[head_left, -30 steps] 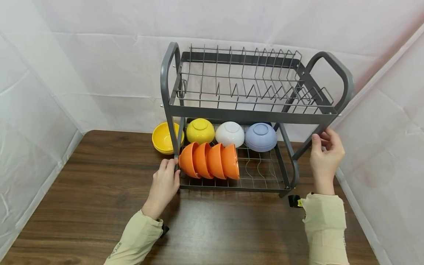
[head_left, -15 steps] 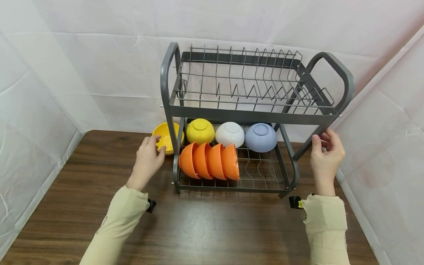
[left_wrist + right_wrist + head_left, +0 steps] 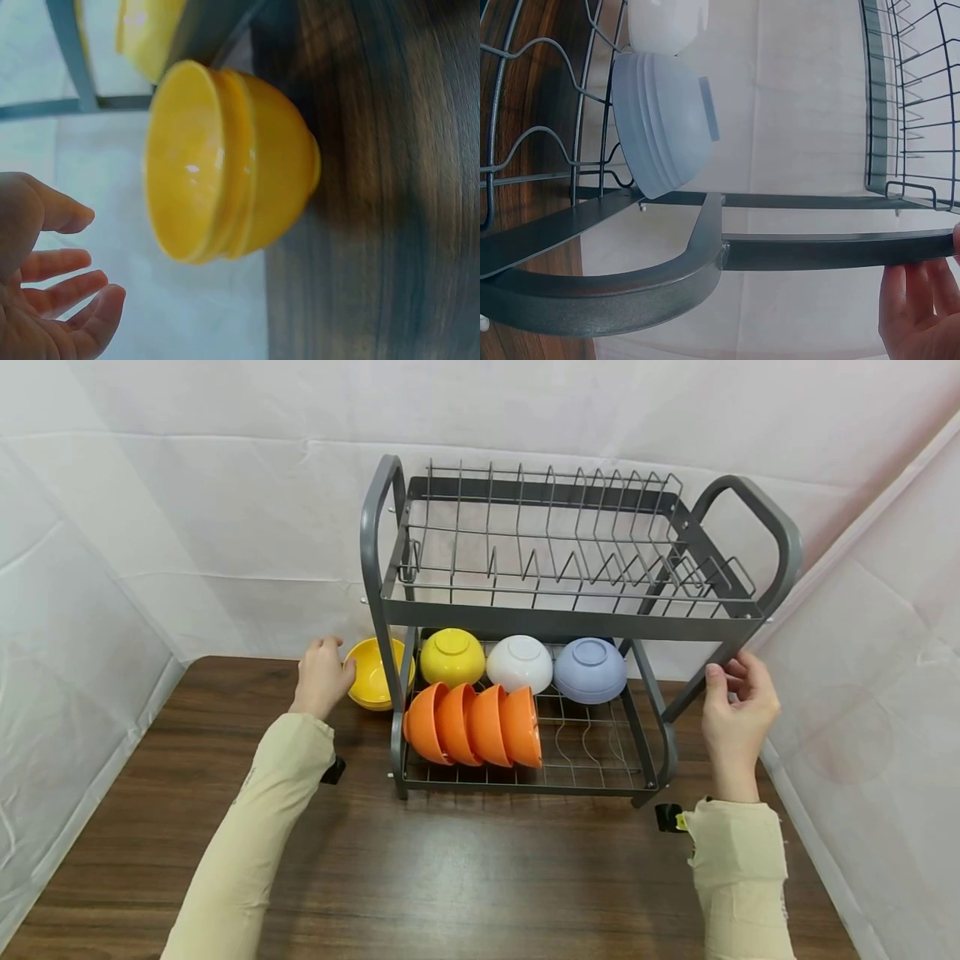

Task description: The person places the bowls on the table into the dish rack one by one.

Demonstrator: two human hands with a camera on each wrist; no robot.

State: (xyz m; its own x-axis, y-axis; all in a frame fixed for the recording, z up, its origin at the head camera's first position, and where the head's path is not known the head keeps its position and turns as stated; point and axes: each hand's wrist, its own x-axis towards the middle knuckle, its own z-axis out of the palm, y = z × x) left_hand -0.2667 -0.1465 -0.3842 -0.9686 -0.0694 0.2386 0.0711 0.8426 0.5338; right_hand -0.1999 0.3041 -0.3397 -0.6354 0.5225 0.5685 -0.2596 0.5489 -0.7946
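Note:
My left hand (image 3: 322,677) is beside two nested yellow bowls (image 3: 366,681) that stand on the table left of the dish rack (image 3: 573,625). In the left wrist view its loosely bent fingers hold nothing, and a gap separates them from the bowls' rim (image 3: 187,161). On the other side, my right hand (image 3: 741,722) grips the rack's right side post, fingers behind it and thumb in front; the right wrist view shows the fingers (image 3: 919,300) at the grey bar. Several orange bowls (image 3: 487,725) lean nested on their sides along the lower tier's front left.
Behind the orange bowls, a yellow bowl (image 3: 452,658), a white bowl (image 3: 520,666) and a lavender bowl or stack (image 3: 590,672) sit upside down. The upper wire tier (image 3: 540,539) bears no dishes. White sheeting (image 3: 225,510) surrounds the brown table (image 3: 450,877).
My left hand has left the rack's lower left corner and moved left and back, to the outer side of the nested yellow bowls. The right hand keeps its grip on the post.

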